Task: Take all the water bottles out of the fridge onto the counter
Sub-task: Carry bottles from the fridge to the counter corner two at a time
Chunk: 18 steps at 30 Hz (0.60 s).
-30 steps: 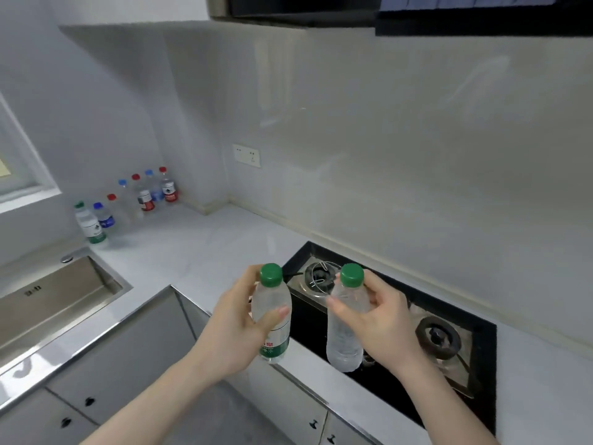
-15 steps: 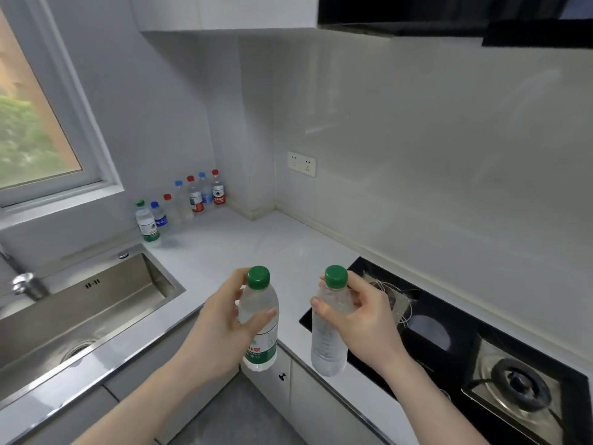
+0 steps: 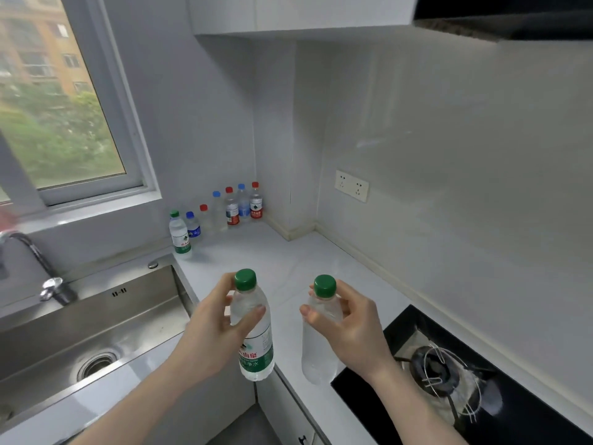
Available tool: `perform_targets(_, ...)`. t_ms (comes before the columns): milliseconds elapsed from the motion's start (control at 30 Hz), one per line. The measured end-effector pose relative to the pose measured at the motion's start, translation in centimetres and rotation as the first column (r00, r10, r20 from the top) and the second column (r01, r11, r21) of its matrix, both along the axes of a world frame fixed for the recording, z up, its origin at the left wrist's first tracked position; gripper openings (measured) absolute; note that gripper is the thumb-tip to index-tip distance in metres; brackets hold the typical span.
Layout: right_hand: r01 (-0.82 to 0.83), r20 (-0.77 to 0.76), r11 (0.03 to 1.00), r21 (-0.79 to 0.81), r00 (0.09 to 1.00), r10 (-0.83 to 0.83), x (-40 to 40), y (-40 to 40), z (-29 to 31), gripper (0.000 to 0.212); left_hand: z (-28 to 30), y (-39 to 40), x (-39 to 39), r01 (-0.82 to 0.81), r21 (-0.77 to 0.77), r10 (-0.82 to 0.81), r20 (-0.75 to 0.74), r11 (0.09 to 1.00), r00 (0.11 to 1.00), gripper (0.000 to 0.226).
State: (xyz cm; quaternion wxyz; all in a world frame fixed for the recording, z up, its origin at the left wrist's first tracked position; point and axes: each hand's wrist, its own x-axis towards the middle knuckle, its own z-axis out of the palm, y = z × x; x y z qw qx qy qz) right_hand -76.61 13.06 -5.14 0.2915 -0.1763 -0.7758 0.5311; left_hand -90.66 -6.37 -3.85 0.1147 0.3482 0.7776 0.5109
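Item 1, far left: steel sink (image 3: pixel 96 319) with tap (image 3: pixel 35 268), set into the counter (image 3: pixel 288 261). Not part of the step.

Item 2, back corner: seven bottles already standing on the counter in a row along the wall, from a green-capped bottle (image 3: pixel 179 232) nearest the sink to a red-capped bottle (image 3: pixel 255 202) in the corner. Open counter lay in front of this row.

Item 3, left hand (image 3: pixel 211 332): fingers and thumb curled round the upper body of a labelled green-capped bottle (image 3: pixel 253 329), held upright in the air over the counter's front edge.

Item 4, right hand (image 3: pixel 349 329): fingers wrapped round the shoulder of a label-less green-capped bottle (image 3: pixel 321 332), likewise upright and off the surface, just beside the first and not touching it.

Item 5, right: black gas hob (image 3: pixel 449 374).

Handling note, as judgement: both bottles were best carried forward and set down upright on the bare counter before the row, clear of the hob and the edge, bases flat before the fingers let go, with a gap kept so the standing bottles were not knocked.
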Motion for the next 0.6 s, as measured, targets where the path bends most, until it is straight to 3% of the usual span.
perform_targets(300,-0.113,0.036,0.994,0.012,0.993,0.112,-10.2,6.4,0.1,0.035,-0.8,4.7,-8.8,-0.18,-0.029,0.18,0.003,0.983,0.984,0.027)
perform_targets(600,-0.18,0.079,0.984,-0.011,0.98,0.181,-18.6,9.1,-1.4,0.029,-2.1,6.7,-16.7,-0.224,-0.054,0.224,0.003,0.973,0.975,0.021)
